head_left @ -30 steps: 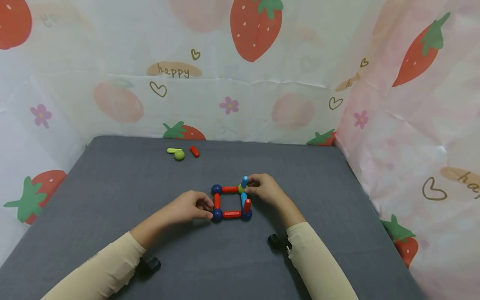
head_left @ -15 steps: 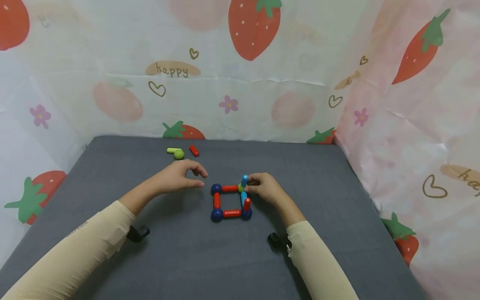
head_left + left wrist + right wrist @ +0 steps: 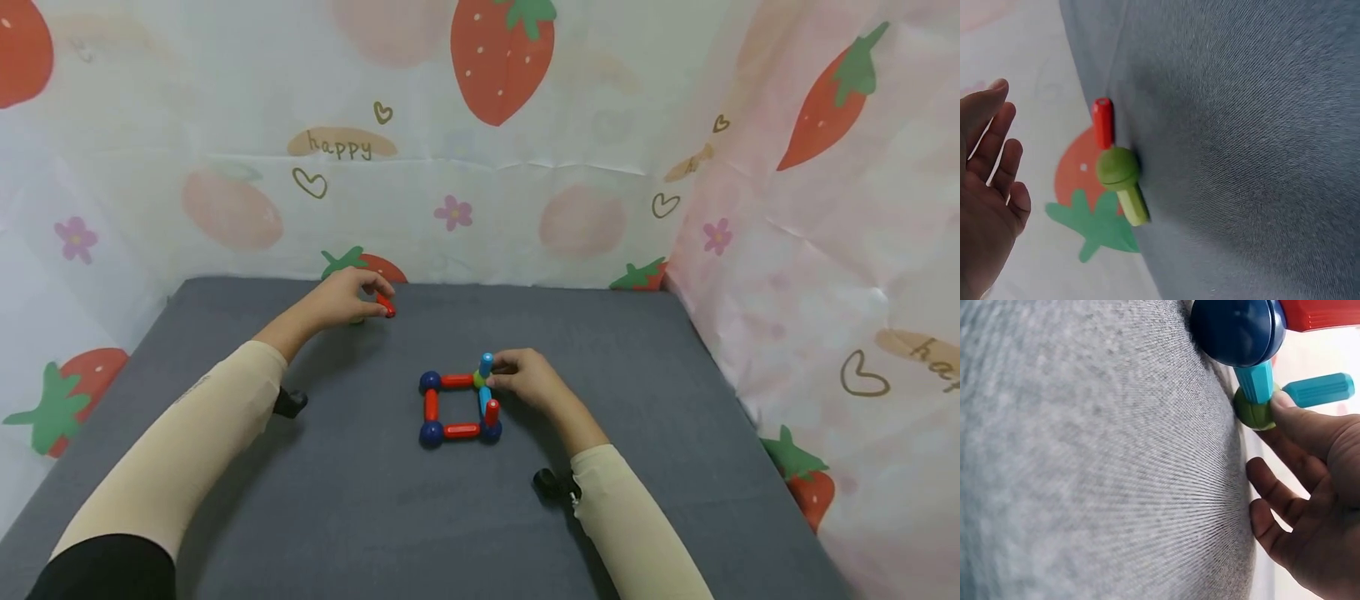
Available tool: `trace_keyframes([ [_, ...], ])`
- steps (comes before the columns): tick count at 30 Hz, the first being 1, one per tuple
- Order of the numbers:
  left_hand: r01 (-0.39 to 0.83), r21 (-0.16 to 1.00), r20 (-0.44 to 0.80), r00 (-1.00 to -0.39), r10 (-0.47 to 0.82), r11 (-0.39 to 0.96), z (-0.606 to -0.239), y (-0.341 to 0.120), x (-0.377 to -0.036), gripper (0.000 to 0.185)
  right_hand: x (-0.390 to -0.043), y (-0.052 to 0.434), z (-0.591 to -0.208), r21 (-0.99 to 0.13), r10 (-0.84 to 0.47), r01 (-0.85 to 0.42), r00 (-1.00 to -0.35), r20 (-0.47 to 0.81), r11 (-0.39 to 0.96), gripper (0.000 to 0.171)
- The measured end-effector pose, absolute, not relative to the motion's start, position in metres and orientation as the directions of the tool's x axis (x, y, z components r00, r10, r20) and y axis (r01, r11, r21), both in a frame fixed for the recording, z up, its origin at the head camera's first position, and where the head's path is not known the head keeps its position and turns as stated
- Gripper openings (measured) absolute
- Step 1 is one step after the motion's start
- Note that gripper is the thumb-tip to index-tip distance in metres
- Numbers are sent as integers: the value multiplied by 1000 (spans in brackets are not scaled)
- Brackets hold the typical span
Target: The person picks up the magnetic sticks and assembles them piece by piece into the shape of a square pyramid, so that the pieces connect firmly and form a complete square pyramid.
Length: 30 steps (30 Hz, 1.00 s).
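My left hand (image 3: 341,298) hovers over the far side of the table, fingers loosely bent around a loose red rod (image 3: 386,306). In the left wrist view the hand stands apart from that rod. A green ball (image 3: 1117,167) and a yellow-green rod (image 3: 1132,206) lie beside it, mostly covered by the hand in the head view. My right hand (image 3: 528,379) pinches the green corner ball (image 3: 1254,414) of a square frame between thumb and forefinger. Red rods (image 3: 461,431), dark blue balls (image 3: 431,433) and a light blue rod (image 3: 1255,381) form the frame.
From the green corner rises a light blue rod (image 3: 486,364); from the near right corner, a short red rod (image 3: 492,412). The grey tabletop (image 3: 360,500) ends at a strawberry-print curtain (image 3: 525,225) behind and at the sides.
My left hand has left the frame's left side and moved away and to the left, to the loose red rod. My right hand stays at the green corner ball.
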<state>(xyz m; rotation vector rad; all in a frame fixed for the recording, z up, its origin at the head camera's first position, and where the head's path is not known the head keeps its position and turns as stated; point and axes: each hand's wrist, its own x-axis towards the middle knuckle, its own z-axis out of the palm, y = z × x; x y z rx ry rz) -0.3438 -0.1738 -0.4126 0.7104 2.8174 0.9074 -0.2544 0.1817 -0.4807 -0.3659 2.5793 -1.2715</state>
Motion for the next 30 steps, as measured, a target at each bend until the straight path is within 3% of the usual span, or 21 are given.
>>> trace_keyframes([
  [13,328,527,-22,-917,398,784,-441,-175,-380,38,-255,182,-480,-799,-325,-115,-940,-104,590,22],
  [30,313,445,-48,-927,371,839,-466,-169,-396,33,-254,182,-482,-798,-317,-104,-942,-112,593,22],
])
